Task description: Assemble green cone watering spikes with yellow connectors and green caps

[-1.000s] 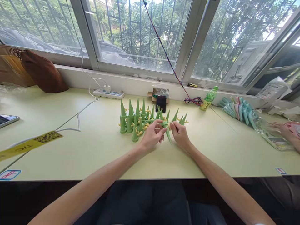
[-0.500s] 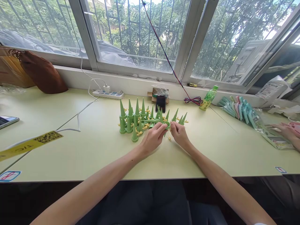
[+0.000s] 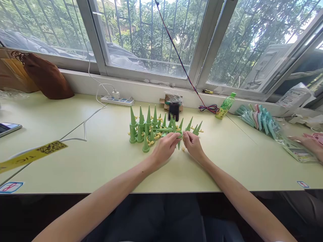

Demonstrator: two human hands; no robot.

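My left hand (image 3: pixel 165 146) is closed around a green plastic cone (image 3: pixel 179 144), which is turned with its wide round end up and its tip down. My right hand (image 3: pixel 193 143) is pinched close beside the cone's rim; what its fingers hold is hidden. A small yellow piece (image 3: pixel 183 149) lies on the table just below the two hands. To the left and behind them, several green cones (image 3: pixel 145 144) stand point up, some of them stacked. Small yellow pieces (image 3: pixel 157 136) are scattered among them.
Behind the cones sits a small box (image 3: pixel 174 99) by the wall, near a power strip (image 3: pixel 117 100). Toward the right are a green bottle (image 3: pixel 225 107) and bagged pastel items (image 3: pixel 262 119). Another person's hand (image 3: pixel 306 143) reaches in at the right edge. A yellow tag (image 3: pixel 35 155) hangs at left.
The cone in my left hand has tipped slightly, and more of its downward point shows below my fingers. Both hands stay in nearly the same place.
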